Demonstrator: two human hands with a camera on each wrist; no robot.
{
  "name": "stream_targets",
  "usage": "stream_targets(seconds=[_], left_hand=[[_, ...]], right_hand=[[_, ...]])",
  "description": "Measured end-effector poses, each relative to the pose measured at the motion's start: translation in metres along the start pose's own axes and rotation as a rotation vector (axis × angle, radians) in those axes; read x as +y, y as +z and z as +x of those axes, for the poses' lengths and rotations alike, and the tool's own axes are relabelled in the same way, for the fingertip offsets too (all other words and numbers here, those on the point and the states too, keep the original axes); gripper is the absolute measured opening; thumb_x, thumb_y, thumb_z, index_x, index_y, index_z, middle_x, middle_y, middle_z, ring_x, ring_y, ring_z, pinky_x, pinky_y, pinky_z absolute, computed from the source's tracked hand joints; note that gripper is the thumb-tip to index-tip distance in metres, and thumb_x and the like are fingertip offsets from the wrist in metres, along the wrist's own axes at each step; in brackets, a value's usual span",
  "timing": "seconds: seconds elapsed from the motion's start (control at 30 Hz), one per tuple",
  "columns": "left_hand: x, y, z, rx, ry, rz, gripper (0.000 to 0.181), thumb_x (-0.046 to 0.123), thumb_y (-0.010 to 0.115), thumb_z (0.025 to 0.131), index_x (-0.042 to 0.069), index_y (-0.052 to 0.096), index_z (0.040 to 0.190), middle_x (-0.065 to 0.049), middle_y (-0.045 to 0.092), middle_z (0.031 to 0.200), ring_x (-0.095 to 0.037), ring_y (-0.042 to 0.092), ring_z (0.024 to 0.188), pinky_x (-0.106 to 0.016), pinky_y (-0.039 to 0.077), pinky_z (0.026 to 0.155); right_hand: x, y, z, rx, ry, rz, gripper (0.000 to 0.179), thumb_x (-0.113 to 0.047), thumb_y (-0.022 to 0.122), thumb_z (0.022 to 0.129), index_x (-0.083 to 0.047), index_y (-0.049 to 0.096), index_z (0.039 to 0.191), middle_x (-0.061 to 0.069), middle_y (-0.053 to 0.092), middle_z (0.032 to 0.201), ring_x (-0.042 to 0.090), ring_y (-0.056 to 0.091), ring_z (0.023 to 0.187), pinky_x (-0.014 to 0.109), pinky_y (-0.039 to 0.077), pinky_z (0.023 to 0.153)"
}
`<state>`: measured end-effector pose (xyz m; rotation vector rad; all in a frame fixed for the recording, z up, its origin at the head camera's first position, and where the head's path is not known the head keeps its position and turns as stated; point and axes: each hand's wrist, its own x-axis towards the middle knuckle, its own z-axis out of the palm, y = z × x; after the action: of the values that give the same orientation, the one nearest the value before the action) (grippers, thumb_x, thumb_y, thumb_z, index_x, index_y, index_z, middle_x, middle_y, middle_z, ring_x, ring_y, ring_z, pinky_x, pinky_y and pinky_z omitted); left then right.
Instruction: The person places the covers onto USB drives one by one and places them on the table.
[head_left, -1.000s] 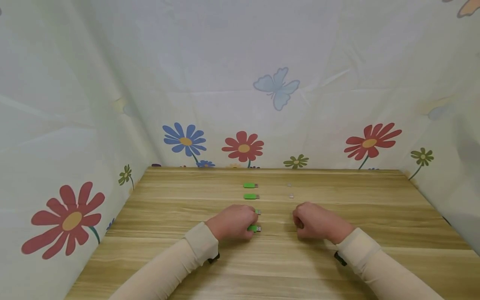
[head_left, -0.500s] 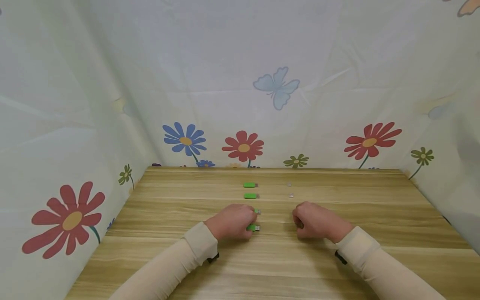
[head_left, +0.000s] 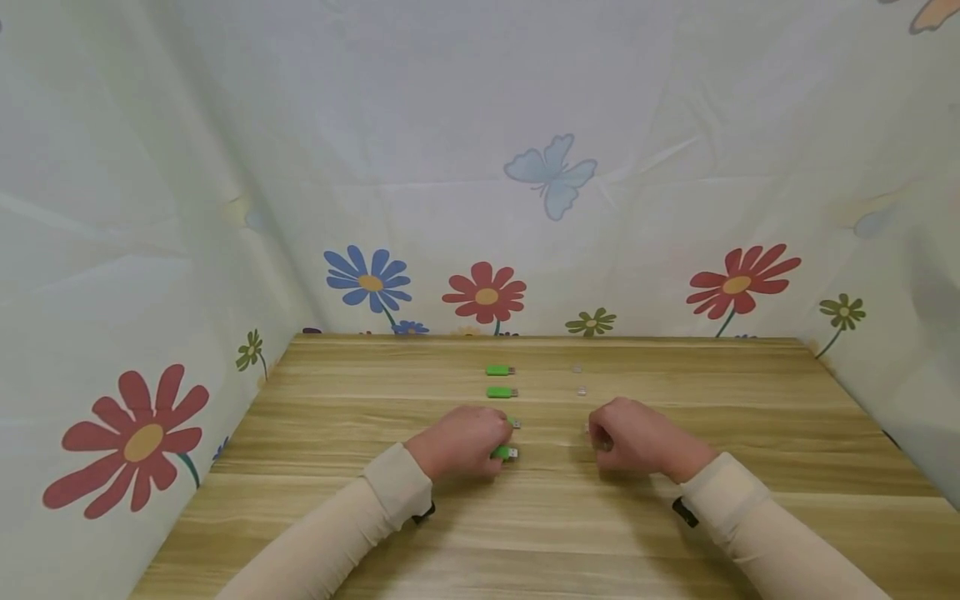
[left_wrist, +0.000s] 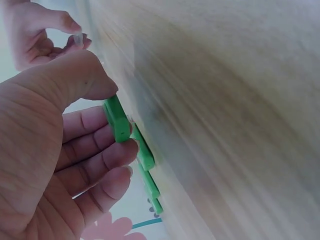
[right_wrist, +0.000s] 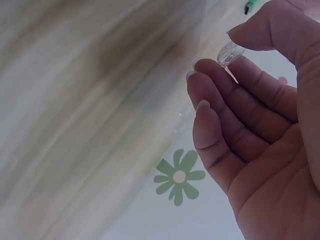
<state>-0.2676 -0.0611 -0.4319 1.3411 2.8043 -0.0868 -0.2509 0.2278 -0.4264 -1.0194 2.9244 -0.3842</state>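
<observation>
My left hand [head_left: 461,440] pinches a green USB stick [left_wrist: 118,119] between thumb and fingers; its metal plug points right in the head view. Across a short gap, my right hand [head_left: 647,437] pinches a small clear plastic cap [right_wrist: 230,54] between thumb and fingers. Beyond the left hand, another green USB stick [head_left: 515,423] is partly covered by the fingers. Two more green sticks lie farther back, a nearer stick [head_left: 501,392] and a far stick [head_left: 498,370]. To their right lie two clear caps, a nearer cap [head_left: 582,391] and a far cap [head_left: 577,368].
Everything lies on a wood-grain table [head_left: 375,367]. A pale curtain [head_left: 420,150] printed with flowers and a butterfly hangs behind its far edge and along both sides. Another small clear cap [head_left: 587,428] shows beside the right hand's fingers.
The right hand has shifted slightly right and lifted a little, with a clear cap now showing beside its fingers. The left hand and its USB stick have moved only slightly.
</observation>
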Motion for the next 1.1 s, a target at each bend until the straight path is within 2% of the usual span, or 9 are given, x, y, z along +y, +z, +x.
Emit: stream_targets(seconds=[0.33, 0.53, 0.83, 1.1], left_hand=[[-0.003, -0.005, -0.002, 0.012, 0.003, -0.093, 0.013, 0.027, 0.079, 0.089, 0.018, 0.070, 0.086, 0.010, 0.059, 0.080, -0.006, 0.051, 0.067, -0.016, 0.045, 0.064], [-0.002, -0.011, -0.006, 0.016, 0.006, -0.125, 0.013, 0.025, 0.081, 0.087, 0.019, 0.070, 0.085, 0.010, 0.060, 0.080, -0.005, 0.052, 0.068, -0.015, 0.046, 0.065], [-0.006, -0.016, -0.009, 0.045, 0.036, -0.147, 0.010, 0.023, 0.079, 0.086, 0.016, 0.075, 0.091, 0.009, 0.062, 0.084, -0.004, 0.052, 0.068, -0.014, 0.046, 0.065], [-0.006, -0.020, -0.012, 0.049, 0.057, -0.169, 0.011, 0.023, 0.079, 0.087, 0.015, 0.074, 0.092, 0.009, 0.063, 0.084, -0.004, 0.053, 0.069, -0.014, 0.046, 0.065]], right_hand=[[-0.001, -0.010, -0.004, -0.021, 0.020, 0.107, 0.008, -0.007, 0.076, 0.079, -0.012, 0.071, 0.082, -0.008, 0.061, 0.073, 0.003, 0.049, 0.064, 0.022, 0.044, 0.060], [0.001, -0.010, -0.005, 0.010, -0.018, 0.140, 0.009, -0.005, 0.077, 0.079, -0.012, 0.075, 0.085, -0.008, 0.064, 0.075, 0.002, 0.051, 0.066, 0.021, 0.046, 0.061], [0.000, -0.016, -0.008, 0.041, -0.047, 0.173, 0.010, -0.007, 0.079, 0.082, -0.009, 0.078, 0.091, -0.002, 0.074, 0.086, 0.004, 0.061, 0.073, 0.024, 0.055, 0.066], [0.001, -0.018, -0.011, 0.044, -0.035, 0.242, 0.011, -0.008, 0.080, 0.083, -0.011, 0.078, 0.094, -0.003, 0.074, 0.089, 0.007, 0.064, 0.076, 0.029, 0.057, 0.068]])
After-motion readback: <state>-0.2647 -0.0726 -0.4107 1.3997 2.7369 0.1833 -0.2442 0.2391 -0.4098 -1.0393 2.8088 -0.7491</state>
